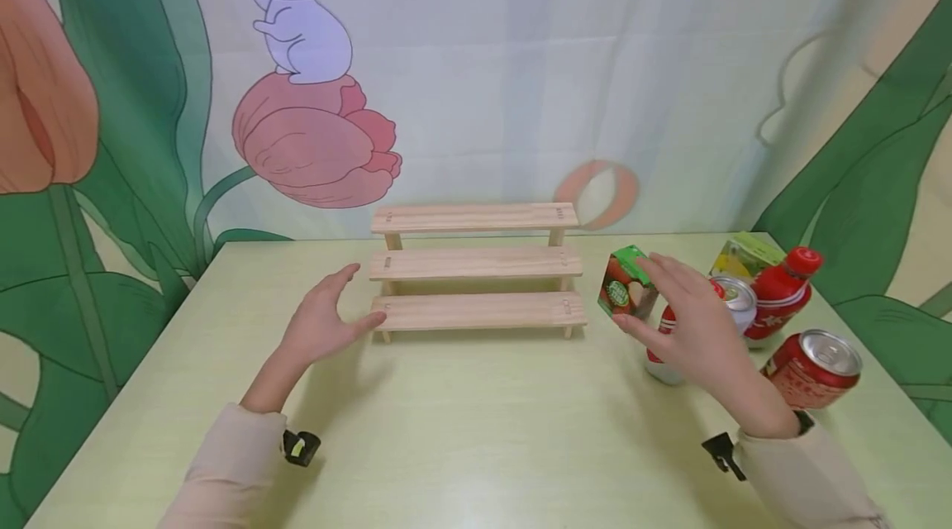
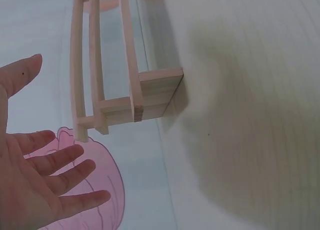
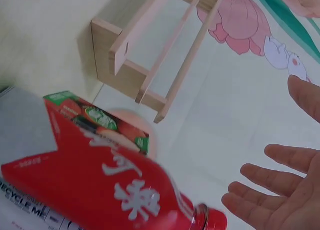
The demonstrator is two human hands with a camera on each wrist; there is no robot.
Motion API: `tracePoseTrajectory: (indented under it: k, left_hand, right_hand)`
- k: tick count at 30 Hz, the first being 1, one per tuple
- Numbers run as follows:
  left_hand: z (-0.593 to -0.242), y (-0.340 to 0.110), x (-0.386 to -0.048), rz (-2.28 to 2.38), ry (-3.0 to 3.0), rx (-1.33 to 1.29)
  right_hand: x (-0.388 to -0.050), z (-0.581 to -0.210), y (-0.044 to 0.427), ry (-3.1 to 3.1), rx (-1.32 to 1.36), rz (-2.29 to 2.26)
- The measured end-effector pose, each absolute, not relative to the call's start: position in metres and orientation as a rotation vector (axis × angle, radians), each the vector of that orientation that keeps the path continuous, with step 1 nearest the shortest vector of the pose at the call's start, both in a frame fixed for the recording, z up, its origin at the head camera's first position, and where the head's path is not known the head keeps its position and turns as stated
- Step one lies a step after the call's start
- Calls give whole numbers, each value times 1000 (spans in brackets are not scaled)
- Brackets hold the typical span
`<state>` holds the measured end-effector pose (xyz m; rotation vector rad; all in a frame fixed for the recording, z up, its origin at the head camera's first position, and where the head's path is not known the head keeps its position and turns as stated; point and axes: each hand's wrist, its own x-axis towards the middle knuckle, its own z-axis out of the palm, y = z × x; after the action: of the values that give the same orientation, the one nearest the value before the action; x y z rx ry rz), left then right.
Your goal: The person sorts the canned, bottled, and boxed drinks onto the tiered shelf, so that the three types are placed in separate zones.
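My left hand [image 1: 323,318] hovers by the left end of a three-tier wooden shelf rack [image 1: 476,310], thumb and fingers spread, holding nothing. The left wrist view shows its palm [image 2: 25,190] apart from the rack. Over the right side my right hand [image 1: 699,339] is held with fingers spread, above a red-labelled bottle [image 1: 658,354] that it partly hides. A small green and red juice box [image 1: 617,285] with apple pictures stands beyond its fingertips. In the right wrist view, the hand [image 3: 280,190] is apart from both the bottle [image 3: 120,180] and the juice box [image 3: 100,117].
Right of my right hand stand a silver-topped can [image 1: 738,297], a red bottle [image 1: 781,289], a red can [image 1: 814,368] and a yellow-green carton [image 1: 744,254]. A printed curtain [image 1: 476,83] hangs behind the pale table [image 1: 461,430].
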<state>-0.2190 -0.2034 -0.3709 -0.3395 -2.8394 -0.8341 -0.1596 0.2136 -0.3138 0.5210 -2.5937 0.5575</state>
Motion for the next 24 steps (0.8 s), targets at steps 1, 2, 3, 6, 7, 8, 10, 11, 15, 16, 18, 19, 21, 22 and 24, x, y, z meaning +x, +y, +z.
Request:
tracePoseTrajectory:
  k: [1,2,3,6,7,8,10,11,15,16,18,19,21,22,24]
  left_hand:
    - [-372,-204,-220,-872,-2838,-334]
    - [-374,-205,-222,-908,-2834,-329]
    - [-376,-206,-223,-940,-2833,-323]
    - [-380,-207,-226,-1047,-2825,-305]
    - [-382,-207,-228,-1079,-2823,-301]
    - [-383,-207,-229,-1105,-2823,-301]
    - [-386,-207,-232,-1153,-2826,-298]
    - [-387,-207,-233,-1175,-2832,-292]
    - [-389,-206,-238,-1240,-2865,-263]
    - [-390,-206,-238,-1257,-2875,-250]
    - [-390,-206,-240,-1288,-2897,-221]
    - [-391,-205,-241,-1301,-2908,-205]
    - [-393,-205,-243,-1331,-2922,-176]
    - [-393,-204,-244,-1344,-2928,-168]
    - [-395,-203,-246,-1374,-2936,-156]
  right_hand:
    - [-158,-313,216,-2583,515,563]
    - [-157,-313,219,-2576,507,578]
    - [-156,-313,221,-2569,494,591]
    - [-152,-314,228,-2524,462,620]
    - [-151,-314,231,-2504,453,631]
    - [-150,-315,233,-2486,445,649]
    - [-148,-316,237,-2466,422,667]
    - [-147,-317,239,-2466,407,676]
    - [-145,-320,244,-2493,333,721]
    - [-145,-321,245,-2499,317,737]
    - [-144,-323,247,-2500,291,775]
    - [-144,-324,247,-2501,278,793]
    - [-144,-326,248,-2507,242,825]
    - [-144,-328,249,-2513,216,844]
    - [-144,-331,250,-2524,158,893]
